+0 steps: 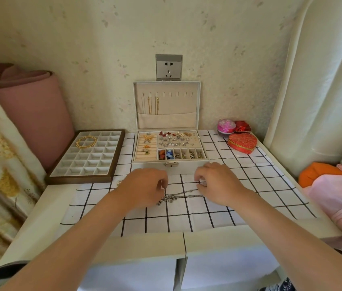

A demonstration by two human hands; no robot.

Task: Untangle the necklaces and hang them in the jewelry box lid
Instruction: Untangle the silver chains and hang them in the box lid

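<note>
A tangle of silver necklaces (176,197) lies on the checked cloth (239,185), just in front of the open jewelry box (184,167). The left hand (145,185) curls its fingers onto the tangle, and the right hand (216,182) pinches a strand. Two gold chains (153,105) hang in the box's upright lid (178,103). A compartment tray (79,179) sits left of the box, and a red heart-shaped box (242,142) sits to its right.
</note>
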